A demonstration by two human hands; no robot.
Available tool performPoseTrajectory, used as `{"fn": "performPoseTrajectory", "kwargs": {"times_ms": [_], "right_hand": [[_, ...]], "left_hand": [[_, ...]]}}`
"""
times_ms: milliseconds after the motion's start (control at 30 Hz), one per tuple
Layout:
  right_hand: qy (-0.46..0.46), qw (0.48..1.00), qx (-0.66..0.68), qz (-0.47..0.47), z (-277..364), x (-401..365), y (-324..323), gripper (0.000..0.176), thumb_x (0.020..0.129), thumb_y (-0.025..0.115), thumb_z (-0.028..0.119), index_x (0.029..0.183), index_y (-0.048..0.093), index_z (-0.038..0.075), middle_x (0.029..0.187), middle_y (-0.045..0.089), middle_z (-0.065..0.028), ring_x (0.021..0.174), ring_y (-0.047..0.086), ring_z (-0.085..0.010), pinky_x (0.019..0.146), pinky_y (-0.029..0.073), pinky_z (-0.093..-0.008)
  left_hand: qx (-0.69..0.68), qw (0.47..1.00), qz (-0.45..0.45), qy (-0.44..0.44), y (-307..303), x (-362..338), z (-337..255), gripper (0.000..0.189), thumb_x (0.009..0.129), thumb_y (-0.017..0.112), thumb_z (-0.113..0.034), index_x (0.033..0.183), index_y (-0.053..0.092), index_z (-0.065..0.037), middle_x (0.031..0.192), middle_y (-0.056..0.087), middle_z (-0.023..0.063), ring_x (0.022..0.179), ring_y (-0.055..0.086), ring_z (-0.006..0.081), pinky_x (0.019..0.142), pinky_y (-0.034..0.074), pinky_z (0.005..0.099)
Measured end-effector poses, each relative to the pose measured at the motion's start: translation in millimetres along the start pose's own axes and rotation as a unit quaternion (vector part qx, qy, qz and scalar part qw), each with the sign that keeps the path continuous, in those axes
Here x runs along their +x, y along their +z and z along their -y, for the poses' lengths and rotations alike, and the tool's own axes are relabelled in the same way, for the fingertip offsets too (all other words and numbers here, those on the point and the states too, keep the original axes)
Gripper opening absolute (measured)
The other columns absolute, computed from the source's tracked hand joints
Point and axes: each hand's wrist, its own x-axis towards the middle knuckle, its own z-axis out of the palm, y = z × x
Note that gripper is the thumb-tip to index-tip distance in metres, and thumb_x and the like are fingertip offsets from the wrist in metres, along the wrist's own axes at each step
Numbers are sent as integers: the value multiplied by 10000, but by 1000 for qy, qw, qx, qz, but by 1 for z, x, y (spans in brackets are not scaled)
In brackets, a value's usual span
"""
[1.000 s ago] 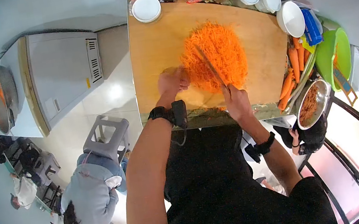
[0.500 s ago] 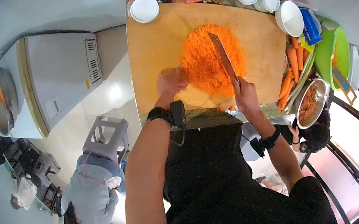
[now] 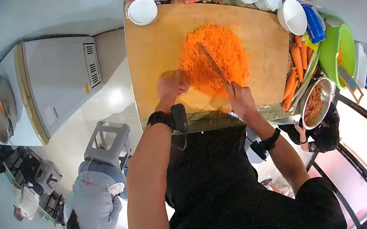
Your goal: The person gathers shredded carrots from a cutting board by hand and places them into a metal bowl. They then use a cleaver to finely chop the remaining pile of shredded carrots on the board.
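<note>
A wide heap of shredded carrot (image 3: 218, 45) lies on the wooden cutting board (image 3: 265, 52). My right hand (image 3: 241, 99) is closed around the handle of a kitchen knife (image 3: 214, 63), whose long blade slants up and left over the shreds. At the left edge of the heap, my left hand (image 3: 172, 86) rests low at the board with its fingers curled in. Whatever those fingers hold, if anything, is hidden.
Jars, bottles and a white bowl (image 3: 292, 17) line the board's back. Whole carrots (image 3: 297, 60), a green basin (image 3: 329, 56) and a metal bowl of brown food (image 3: 326, 91) crowd the right. A grey stool (image 3: 107, 144) and a seated person (image 3: 93, 200) are at left.
The knife and my right hand have shifted left across the shreds, and the blade now slants more. My left hand stays beside the heap. The whole view has drifted slightly.
</note>
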Motion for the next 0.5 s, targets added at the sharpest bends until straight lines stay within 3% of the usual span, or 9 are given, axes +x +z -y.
{"fn": "performPoseTrajectory", "kwargs": {"times_ms": [133,200,233,300,433,500], "right_hand": [[-61,997,-45,-32,1,0,-5,340,975,528,280,821,572,-21,627,545,-281,655,569,-475,576,448,-514],[21,1000,-21,-11,12,-3,-19,363,974,531,286,795,559,-28,628,553,-278,647,567,-477,577,446,-520],[22,1000,-21,-6,5,-5,-12,363,974,531,286,795,559,-28,628,553,-278,647,567,-477,577,446,-520],[-10,998,-39,-57,-14,-1,4,384,979,521,301,798,568,-34,650,560,-288,658,569,-478,574,436,-519],[22,999,-25,-1,-3,-3,-15,406,986,505,313,810,589,-43,679,563,-304,681,574,-479,575,434,-513],[48,998,6,-37,-8,-3,-7,399,986,501,306,828,597,-48,685,558,-309,687,576,-475,571,431,-511]], "left_hand": [[25,999,-38,4,17,-34,-26,355,962,490,-504,784,511,-198,541,369,-57,400,307,92,358,186,281],[146,981,-111,55,20,-41,-30,342,959,522,-479,818,544,-168,531,410,-48,387,341,98,344,200,274],[145,982,-113,51,22,-51,-33,342,959,522,-479,818,544,-168,531,410,-48,387,341,98,344,200,274],[40,993,-96,62,27,-63,-46,515,915,643,-428,588,471,-69,479,471,50,374,422,120,338,294,296],[-48,998,-37,1,11,-36,-31,507,925,631,-417,591,475,-70,483,471,50,383,424,121,338,292,301],[-67,998,-4,9,14,-41,-36,511,917,638,-422,583,480,-69,485,478,43,396,438,121,339,306,305]]}}
